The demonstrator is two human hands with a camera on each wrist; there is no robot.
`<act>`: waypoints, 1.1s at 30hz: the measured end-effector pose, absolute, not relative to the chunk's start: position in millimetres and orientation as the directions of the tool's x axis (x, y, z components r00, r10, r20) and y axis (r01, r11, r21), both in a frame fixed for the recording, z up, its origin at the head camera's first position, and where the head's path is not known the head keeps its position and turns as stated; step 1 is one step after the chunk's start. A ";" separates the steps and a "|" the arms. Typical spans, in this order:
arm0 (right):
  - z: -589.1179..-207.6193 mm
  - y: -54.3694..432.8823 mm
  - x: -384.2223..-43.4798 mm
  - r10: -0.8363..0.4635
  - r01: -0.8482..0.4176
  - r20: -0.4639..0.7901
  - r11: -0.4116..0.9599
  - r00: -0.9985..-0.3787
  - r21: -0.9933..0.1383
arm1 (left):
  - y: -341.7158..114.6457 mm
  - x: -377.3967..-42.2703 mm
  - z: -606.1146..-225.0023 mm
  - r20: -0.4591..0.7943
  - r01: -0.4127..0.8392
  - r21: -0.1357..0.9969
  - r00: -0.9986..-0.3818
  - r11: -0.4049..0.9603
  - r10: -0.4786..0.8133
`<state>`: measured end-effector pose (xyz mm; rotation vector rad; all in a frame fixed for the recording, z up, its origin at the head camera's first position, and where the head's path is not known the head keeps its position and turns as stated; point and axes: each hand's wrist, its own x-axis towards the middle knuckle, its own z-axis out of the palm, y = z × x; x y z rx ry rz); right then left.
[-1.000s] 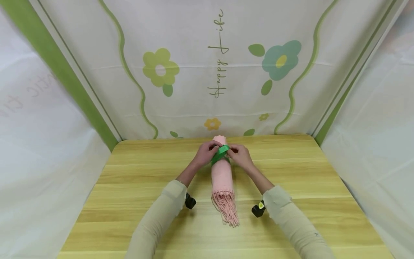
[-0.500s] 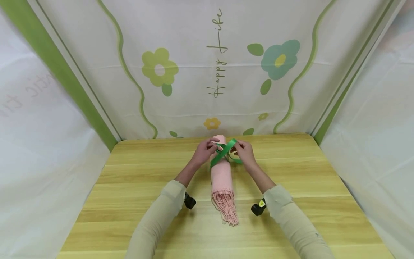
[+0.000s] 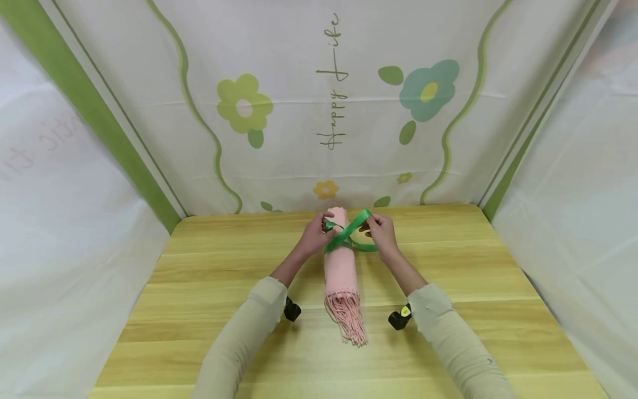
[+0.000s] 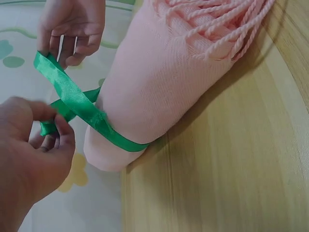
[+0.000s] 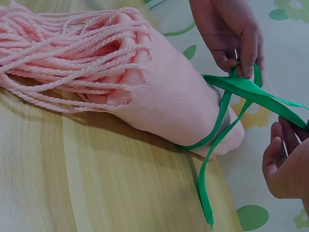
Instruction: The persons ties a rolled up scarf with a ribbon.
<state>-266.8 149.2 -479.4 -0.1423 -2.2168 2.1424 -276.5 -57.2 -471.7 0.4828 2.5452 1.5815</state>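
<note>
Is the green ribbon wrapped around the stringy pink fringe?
No, the green ribbon wraps the pink roll near its other end, away from the fringe.

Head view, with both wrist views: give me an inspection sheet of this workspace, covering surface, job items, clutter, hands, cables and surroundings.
Surface: wood-grain table.
Job's things: rolled pink fringed scarf lying on it, fringe toward the person; green ribbon around the far part of the roll, strands crossing.
Clutter: nothing seen.
Hands: left hand pinches the ribbon; right hand pinches another stretch of it; a black device sits at each wrist.
Cables: nothing seen.
Surroundings: flower-printed white fabric backdrop, lettered "Happy Life".
</note>
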 end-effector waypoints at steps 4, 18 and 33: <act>-480.0 149.9 -267.5 0.114 0.027 -0.022 0.044 -0.993 -0.999 | -60.1 -276.3 -470.8 0.123 0.216 0.886 -0.963 0.410 0.242; -481.5 155.2 -268.1 0.171 0.040 -0.037 0.011 -0.985 -0.999 | -78.0 -277.3 -463.1 -0.078 -0.072 0.989 -0.996 0.127 0.041; -490.4 171.6 -260.6 0.376 0.029 -0.065 -0.100 -0.924 -0.995 | -102.1 -268.6 -471.0 -0.151 -0.150 0.984 -0.989 -0.100 0.002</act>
